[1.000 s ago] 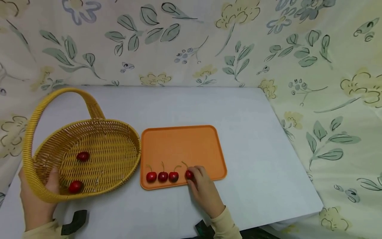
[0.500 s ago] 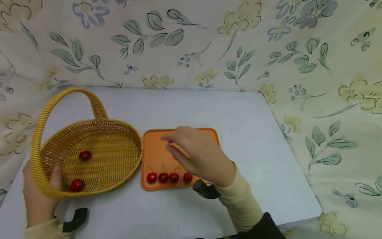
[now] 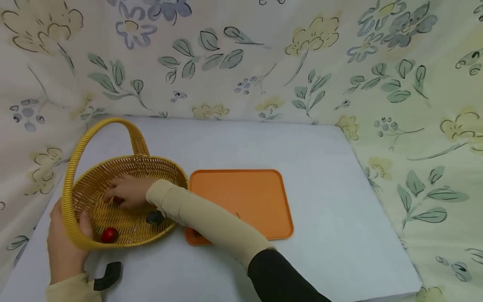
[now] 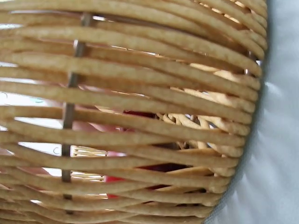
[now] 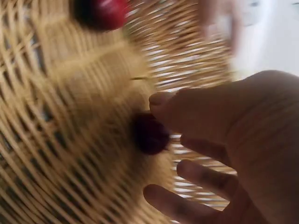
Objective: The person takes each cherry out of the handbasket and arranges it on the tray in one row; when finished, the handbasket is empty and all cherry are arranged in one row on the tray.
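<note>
Grips the yellow, oval wicker basket (image 3: 162, 165) by the rim with the left hand (image 3: 68, 241). Holds the right hand (image 3: 130, 192) inside, with fingers parted beside a round, glossy dark-red cherry (image 5: 150, 134); cannot tell if touching. Probably light, slippery, easily bruised: pinch softly across its sides.

Got the right arm (image 3: 215, 220) stretched way across to the left, slanting up from the bottom of the head view. Got the right hand (image 3: 130, 191) farther out than the left hand (image 3: 65, 239), back side up, thumb (image 5: 201, 109) apart from loosely bent, kinda spread fingers (image 5: 203, 177). Far left: thumb pointing up, wrist (image 3: 65, 270) right below, other digits mostly hidden.
</note>
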Motion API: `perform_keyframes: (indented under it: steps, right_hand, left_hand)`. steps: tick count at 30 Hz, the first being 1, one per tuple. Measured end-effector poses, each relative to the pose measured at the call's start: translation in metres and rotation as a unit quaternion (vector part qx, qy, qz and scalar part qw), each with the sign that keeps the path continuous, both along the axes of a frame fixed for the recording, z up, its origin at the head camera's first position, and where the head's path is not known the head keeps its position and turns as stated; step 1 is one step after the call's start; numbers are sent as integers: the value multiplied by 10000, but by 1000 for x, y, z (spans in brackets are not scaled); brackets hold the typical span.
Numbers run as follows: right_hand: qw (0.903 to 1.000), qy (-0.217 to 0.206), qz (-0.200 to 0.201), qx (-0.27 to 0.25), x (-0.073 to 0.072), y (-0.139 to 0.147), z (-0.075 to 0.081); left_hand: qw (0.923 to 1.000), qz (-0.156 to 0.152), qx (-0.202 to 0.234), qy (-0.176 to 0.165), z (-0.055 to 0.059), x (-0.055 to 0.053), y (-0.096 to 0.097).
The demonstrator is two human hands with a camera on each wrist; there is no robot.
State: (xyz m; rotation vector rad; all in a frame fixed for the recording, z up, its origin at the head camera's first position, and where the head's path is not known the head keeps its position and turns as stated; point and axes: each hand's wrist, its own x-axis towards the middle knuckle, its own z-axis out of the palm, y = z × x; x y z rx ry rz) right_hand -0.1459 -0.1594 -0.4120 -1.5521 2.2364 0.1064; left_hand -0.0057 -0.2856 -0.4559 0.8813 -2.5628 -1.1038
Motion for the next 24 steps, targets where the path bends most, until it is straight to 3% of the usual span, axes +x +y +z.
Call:
perform_keyframes:
  steps: [5, 10, 13, 16, 19, 21, 24]
  right_hand:
    - [9993, 243, 225, 149, -2, -11, -21]
    - [9996, -184, 140, -146, -8, -13, -20]
    - [9981, -450, 57, -413, -11, 0, -11]
    - [9931, -708, -70, -928, -11, 29, 14]
    - [9808, -958, -346, -1665, -6, 76, 40]
    - [9668, -1108, -722, -2185, -3, 113, 52]
    - [9332, -1275, -1368, -3068, 6, 179, 57]
  left_hand:
    - [9999, -138, 30, 32, -4, 2, 0]
    - [10000, -68, -60, -11, 1, 2, -1]
    - [9999, -56, -101, -33, 0, 2, 0]
    - [9998, -72, -122, -106, 0, 0, -1]
    - [9999, -48, -101, -105, 1, -1, -2]
    - [9999, 6, -87, -71, 2, -1, -1]
    - [9999, 110, -71, 73, -1, 1, 3]
